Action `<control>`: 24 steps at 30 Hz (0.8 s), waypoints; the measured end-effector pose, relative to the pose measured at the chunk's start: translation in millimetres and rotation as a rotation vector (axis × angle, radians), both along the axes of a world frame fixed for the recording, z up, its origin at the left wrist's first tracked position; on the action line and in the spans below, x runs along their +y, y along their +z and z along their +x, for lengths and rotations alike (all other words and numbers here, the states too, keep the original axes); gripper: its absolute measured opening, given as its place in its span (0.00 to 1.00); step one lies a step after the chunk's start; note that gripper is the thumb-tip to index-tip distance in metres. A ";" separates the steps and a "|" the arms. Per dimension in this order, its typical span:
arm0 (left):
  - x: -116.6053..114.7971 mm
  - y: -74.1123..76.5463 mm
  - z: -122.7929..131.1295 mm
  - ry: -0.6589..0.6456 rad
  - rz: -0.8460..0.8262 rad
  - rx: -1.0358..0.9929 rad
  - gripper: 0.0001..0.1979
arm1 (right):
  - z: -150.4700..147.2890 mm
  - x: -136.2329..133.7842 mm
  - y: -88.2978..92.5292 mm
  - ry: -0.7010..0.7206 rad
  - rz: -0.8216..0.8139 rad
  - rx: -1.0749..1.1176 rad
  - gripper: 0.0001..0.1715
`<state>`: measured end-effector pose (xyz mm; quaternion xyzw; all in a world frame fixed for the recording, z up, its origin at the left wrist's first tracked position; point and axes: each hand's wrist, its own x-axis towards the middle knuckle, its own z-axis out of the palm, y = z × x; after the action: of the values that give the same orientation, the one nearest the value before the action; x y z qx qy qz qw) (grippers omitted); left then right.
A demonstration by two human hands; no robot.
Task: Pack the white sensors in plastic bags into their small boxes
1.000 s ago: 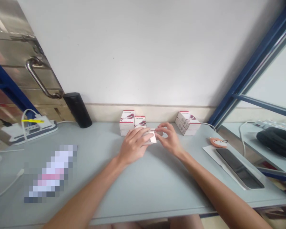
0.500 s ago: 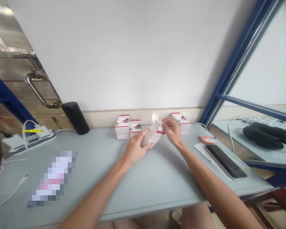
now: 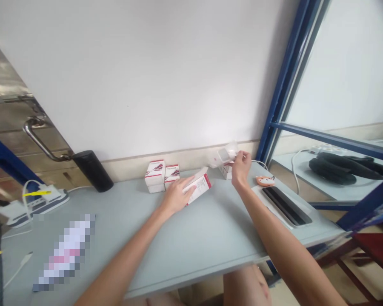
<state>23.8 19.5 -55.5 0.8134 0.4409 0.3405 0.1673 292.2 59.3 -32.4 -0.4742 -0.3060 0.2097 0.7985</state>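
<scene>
My left hand (image 3: pixel 176 196) is closed around a small white carton (image 3: pixel 200 189) with red edges, tilted above the table, its flap open toward the right. Off to the right, my right hand (image 3: pixel 241 166) pinches a white item (image 3: pixel 222 155) that looks wrapped in clear plastic; motion blur hides its exact kind. Behind that item, a similar carton (image 3: pixel 227 172) is partly covered. Left of my left hand stand a taller stack of white-and-red cartons (image 3: pixel 155 178) and a lower carton (image 3: pixel 172 173), against the wall.
A black cylinder (image 3: pixel 94 171) stands at the back left, beside a power strip (image 3: pixel 40 208) with cables. A pixelated item (image 3: pixel 65 250) lies at the front left. On the right are an orange-and-white object (image 3: pixel 264 181), a dark phone-like slab (image 3: pixel 286 205) and a blue frame (image 3: pixel 276 102).
The white item has come out of the carton, and my right hand has moved away to the right with it. The carton in my left hand now tilts lower. The view has shifted.
</scene>
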 end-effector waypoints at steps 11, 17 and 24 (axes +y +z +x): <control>54.1 9.2 31.1 -0.124 -0.209 -0.038 0.19 | -12.1 -3.2 -8.6 -0.003 0.028 -0.284 0.31; 36.6 11.6 44.8 -0.013 -0.043 -0.207 0.20 | -21.1 -6.8 -9.8 0.013 0.014 -0.330 0.28; -17.2 17.7 17.4 -0.240 -0.770 -0.981 0.25 | -58.7 -23.9 -13.2 0.297 -0.128 -0.167 0.21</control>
<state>41.3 2.3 -37.9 0.4882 0.3095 0.4695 0.6675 233.6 35.4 -45.6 -0.4894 -0.4240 0.3043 0.6987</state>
